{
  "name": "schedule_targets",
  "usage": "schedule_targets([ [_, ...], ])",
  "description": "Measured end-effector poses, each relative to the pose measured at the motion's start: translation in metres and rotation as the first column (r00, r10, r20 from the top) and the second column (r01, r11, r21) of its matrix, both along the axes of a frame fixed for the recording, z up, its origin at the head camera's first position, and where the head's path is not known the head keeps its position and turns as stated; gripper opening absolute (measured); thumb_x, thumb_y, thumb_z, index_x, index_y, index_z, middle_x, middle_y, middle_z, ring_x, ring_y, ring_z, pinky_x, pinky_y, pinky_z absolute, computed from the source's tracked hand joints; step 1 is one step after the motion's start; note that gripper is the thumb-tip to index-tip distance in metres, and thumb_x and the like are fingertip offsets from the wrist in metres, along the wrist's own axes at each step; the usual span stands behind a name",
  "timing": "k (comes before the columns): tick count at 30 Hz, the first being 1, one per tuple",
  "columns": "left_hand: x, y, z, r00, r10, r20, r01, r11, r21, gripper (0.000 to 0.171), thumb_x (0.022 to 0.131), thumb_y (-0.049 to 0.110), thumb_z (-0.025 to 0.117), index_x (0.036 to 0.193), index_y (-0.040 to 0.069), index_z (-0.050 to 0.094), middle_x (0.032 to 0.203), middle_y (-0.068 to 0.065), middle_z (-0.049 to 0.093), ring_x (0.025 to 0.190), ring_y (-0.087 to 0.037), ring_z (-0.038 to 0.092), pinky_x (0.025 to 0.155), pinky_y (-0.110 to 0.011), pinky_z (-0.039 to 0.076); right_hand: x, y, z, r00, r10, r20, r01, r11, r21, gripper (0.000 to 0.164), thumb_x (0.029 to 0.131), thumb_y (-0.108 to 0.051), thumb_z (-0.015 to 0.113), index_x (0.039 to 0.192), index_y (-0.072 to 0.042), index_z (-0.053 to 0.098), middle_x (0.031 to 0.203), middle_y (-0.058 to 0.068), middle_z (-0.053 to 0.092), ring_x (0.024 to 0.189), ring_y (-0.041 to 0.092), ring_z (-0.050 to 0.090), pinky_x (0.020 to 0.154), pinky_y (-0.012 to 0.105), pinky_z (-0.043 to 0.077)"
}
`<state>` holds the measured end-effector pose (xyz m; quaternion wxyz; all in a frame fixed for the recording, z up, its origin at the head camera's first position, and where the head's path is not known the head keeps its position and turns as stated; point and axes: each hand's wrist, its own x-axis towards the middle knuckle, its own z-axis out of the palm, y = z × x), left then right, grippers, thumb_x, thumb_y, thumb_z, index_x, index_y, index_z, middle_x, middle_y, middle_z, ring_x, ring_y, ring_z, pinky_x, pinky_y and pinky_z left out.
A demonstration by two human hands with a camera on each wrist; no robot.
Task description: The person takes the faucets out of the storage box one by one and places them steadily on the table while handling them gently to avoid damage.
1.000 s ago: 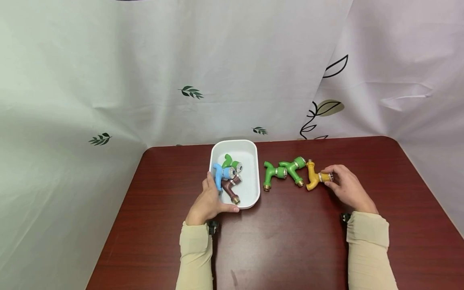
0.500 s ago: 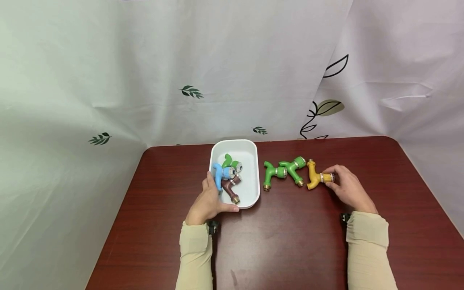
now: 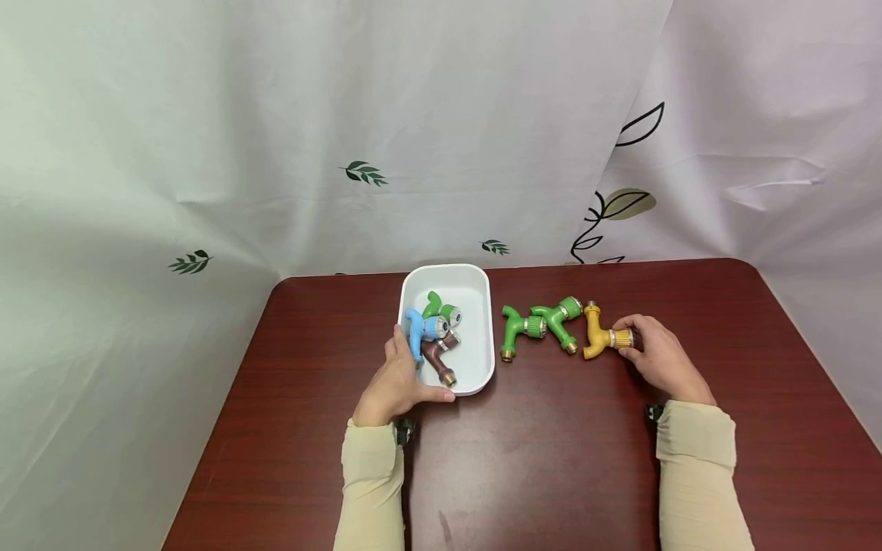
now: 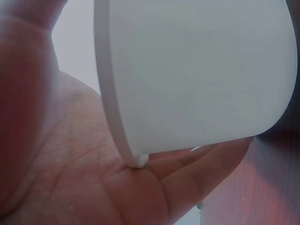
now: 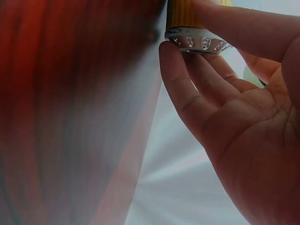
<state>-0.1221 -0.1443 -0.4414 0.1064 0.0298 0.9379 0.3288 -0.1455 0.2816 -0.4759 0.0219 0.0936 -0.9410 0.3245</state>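
Note:
At the near left corner of a white plastic tray (image 3: 480,375), my left hand (image 3: 393,386) grips the outside, fingers along the left wall and thumb across the front. The left wrist view shows the tray wall (image 4: 197,79) between thumb and fingers. Inside the tray lie a blue tap (image 3: 416,337), a green tap (image 3: 432,304) and a brown tap (image 3: 437,361), the blue one overlapping the others. On the right, my right hand (image 3: 664,360) pinches the ribbed knob of a yellow tap (image 3: 596,340). In the right wrist view, the knob (image 5: 183,16) shows its silver end cap.
Two green taps, one nearer the tray (image 3: 513,330) and one beside the yellow tap (image 3: 556,320), lie on the dark red wooden table (image 3: 537,451). A white curtain (image 3: 441,138) with leaf prints hangs behind the table's back edge.
The yellow tap has shifted very slightly to the right with my right hand still on its knob. My left hand and the tray stay in place.

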Motion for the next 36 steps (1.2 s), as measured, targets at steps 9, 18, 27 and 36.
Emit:
schedule_targets([
  [9,0.000,0.000,0.001,1.000,0.000,0.002,0.000,1.000,0.006,0.152,0.059,0.048,0.097,0.160,0.002,-0.007,0.160,-0.033,0.008,0.124,-0.045,0.050,0.094,-0.049,0.050,0.001,-0.001,0.002,1.000,-0.002,0.016,0.002,1.000,0.022,0.037,0.085,0.010,0.068,0.120,0.001,0.058,0.121,0.030,0.055,0.113,0.046,0.049,0.094,0.062,0.038],
  [18,0.000,0.000,0.001,1.000,0.002,0.007,-0.002,1.000,0.008,0.152,0.059,0.048,0.097,0.160,0.002,-0.007,0.160,-0.033,0.007,0.124,-0.045,0.049,0.095,-0.050,0.049,0.003,-0.003,0.010,0.999,0.038,-0.026,-0.039,0.999,-0.011,0.047,0.085,-0.004,0.076,0.128,0.003,0.057,0.125,0.029,0.054,0.117,0.045,0.048,0.093,0.061,0.037],
  [27,0.000,0.000,0.001,1.000,0.002,-0.002,-0.002,1.000,-0.002,0.153,0.058,0.048,0.097,0.159,0.000,-0.007,0.159,-0.034,0.010,0.120,-0.046,0.052,0.095,-0.050,0.049,0.005,-0.011,0.019,0.998,0.029,-0.048,-0.030,1.000,-0.011,0.050,0.088,-0.010,0.075,0.132,0.004,0.054,0.132,0.029,0.050,0.121,0.045,0.044,0.096,0.062,0.036],
  [36,0.000,0.000,0.001,1.000,0.001,-0.001,0.000,1.000,0.009,0.153,0.058,0.047,0.097,0.160,0.001,-0.007,0.159,-0.034,0.010,0.122,-0.045,0.051,0.095,-0.050,0.049,0.006,-0.023,0.027,0.998,0.039,-0.050,-0.040,0.999,-0.008,0.054,0.089,-0.010,0.075,0.135,0.005,0.050,0.138,0.029,0.044,0.129,0.047,0.037,0.100,0.064,0.032],
])
